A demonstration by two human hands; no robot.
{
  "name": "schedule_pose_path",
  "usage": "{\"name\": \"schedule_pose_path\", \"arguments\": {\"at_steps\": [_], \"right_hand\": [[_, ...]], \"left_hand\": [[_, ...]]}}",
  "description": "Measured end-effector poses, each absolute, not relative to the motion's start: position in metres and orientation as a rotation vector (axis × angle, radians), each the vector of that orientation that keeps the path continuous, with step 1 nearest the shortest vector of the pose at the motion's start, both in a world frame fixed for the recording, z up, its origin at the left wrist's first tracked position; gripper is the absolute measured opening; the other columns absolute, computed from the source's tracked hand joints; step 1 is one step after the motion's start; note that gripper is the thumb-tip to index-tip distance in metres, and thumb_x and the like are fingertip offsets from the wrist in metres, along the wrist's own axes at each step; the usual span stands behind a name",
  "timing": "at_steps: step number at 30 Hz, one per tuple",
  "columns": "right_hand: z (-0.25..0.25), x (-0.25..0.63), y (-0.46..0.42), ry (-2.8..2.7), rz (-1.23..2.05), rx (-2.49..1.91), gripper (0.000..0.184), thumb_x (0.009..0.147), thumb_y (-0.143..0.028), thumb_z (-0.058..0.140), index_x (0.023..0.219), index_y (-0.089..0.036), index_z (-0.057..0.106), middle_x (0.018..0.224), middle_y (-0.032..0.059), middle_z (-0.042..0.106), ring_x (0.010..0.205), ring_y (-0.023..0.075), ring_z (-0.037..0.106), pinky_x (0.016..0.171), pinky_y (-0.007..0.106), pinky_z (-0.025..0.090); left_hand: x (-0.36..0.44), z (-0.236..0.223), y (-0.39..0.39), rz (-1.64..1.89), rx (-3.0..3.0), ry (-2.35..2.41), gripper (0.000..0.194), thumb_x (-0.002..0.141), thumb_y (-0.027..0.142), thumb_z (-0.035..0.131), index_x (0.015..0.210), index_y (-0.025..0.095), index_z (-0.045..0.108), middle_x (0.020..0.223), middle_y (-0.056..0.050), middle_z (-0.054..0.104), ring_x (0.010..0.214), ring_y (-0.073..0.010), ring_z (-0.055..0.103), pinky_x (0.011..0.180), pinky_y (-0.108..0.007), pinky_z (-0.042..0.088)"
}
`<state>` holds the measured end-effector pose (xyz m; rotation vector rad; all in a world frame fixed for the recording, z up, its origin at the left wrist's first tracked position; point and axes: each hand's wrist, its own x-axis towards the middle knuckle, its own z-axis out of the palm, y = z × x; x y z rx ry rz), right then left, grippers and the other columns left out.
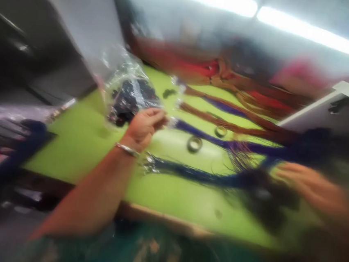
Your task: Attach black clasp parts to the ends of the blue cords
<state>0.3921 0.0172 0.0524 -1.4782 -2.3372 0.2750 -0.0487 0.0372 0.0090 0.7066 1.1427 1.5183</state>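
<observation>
Can see the right hand [305,180] only as a smear, with fingers too blurred to count and a forearm cut off by the right edge. Cannot make out any grip on the dark mass [268,202] near it, nor the right ends of the cords [189,171] within that blur. Cannot tell the exact hold of the left hand [142,128] at the clear bag [125,66], nor identify the dark pieces [130,96] behind shiny film. Find the red items [199,67] at the back too smeared to name.
</observation>
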Motion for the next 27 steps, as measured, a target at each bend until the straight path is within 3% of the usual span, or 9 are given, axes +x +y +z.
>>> {"name": "schedule_pose_path", "arguments": {"at_steps": [3, 5, 8, 15, 19, 22, 27], "right_hand": [[0.07, 0.323, 0.03, -2.27, 0.068, -1.415, 0.022, 0.084, -0.047, 0.048, 0.091, -0.035, 0.066, 0.098, 0.0073, 0.063, 0.098, 0.0296, 0.058, 0.092, 0.046, 0.04], [0.065, 0.26, 0.036, -2.449, 0.29, -1.236, 0.019, 0.083, -0.039, 0.052, 0.087, -0.028, 0.067, 0.091, 0.0068, 0.064, 0.085, 0.0238, 0.06, 0.081, 0.039, 0.046], [0.038, 0.17, 0.039, -2.691, 0.578, -1.079, 0.015, 0.081, -0.026, 0.053, 0.082, -0.021, 0.067, 0.084, 0.005, 0.063, 0.075, 0.0171, 0.058, 0.069, 0.028, 0.044], [-0.012, 0.098, 0.028, -2.832, 0.539, -1.301, 0.017, 0.083, -0.021, 0.044, 0.078, -0.015, 0.059, 0.085, 0.0092, 0.06, 0.065, 0.0151, 0.054, 0.058, 0.025, 0.036], [-0.018, 0.107, 0.031, -2.734, 0.561, -1.355, 0.014, 0.083, -0.018, 0.042, 0.076, -0.016, 0.055, 0.079, 0.0092, 0.061, 0.064, 0.0148, 0.054, 0.057, 0.025, 0.035], [-0.009, 0.118, 0.037, -2.456, 0.769, -1.396, 0.013, 0.083, -0.023, 0.045, 0.072, -0.017, 0.051, 0.07, 0.0049, 0.061, 0.063, 0.0135, 0.054, 0.056, 0.023, 0.036], [0.015, 0.137, 0.036, -2.015, 1.237, -1.449, 0.009, 0.077, -0.019, 0.047, 0.069, -0.017, 0.05, 0.059, -0.002, 0.06, 0.045, 0.0085, 0.051, 0.048, 0.02, 0.039]], "left_hand": [[-0.056, 0.012, 0.038, 1.54, 0.683, 1.124, 0.025, 0.063, 0.027, 0.075, 0.08, 0.012, 0.064, 0.069, -0.003, 0.065, 0.061, -0.0096, 0.058, 0.062, -0.023, 0.043], [-0.063, 0.011, 0.039, 1.531, 0.71, 1.129, 0.025, 0.063, 0.028, 0.075, 0.08, 0.012, 0.064, 0.07, -0.003, 0.066, 0.062, -0.0102, 0.059, 0.061, -0.023, 0.044], [-0.082, 0.01, 0.042, 1.515, 0.852, 1.263, 0.025, 0.064, 0.031, 0.074, 0.077, 0.012, 0.065, 0.071, -0.006, 0.067, 0.062, -0.011, 0.059, 0.056, -0.021, 0.043], [-0.134, 0.015, 0.041, 1.91, 0.76, 1.733, 0.019, 0.068, 0.032, 0.064, 0.075, 0.014, 0.062, 0.063, -0.002, 0.063, 0.049, -0.0082, 0.055, 0.047, -0.019, 0.042], [-0.137, 0.003, 0.04, 1.404, 1.18, 2.019, 0.016, 0.069, 0.03, 0.062, 0.069, 0.015, 0.066, 0.061, -0.007, 0.066, 0.051, -0.0152, 0.059, 0.051, -0.026, 0.046], [-0.139, -0.011, 0.044, 1.092, 1.37, 2.218, 0.003, 0.062, 0.016, 0.066, 0.06, 0.018, 0.068, 0.064, -0.009, 0.068, 0.068, -0.0228, 0.064, 0.067, -0.032, 0.048], [-0.143, -0.026, 0.053, 0.776, 1.53, 2.384, 0.02, 0.061, 0.01, 0.065, 0.077, 0.019, 0.073, 0.085, -0.012, 0.071, 0.086, -0.0266, 0.063, 0.082, -0.034, 0.044]]}}
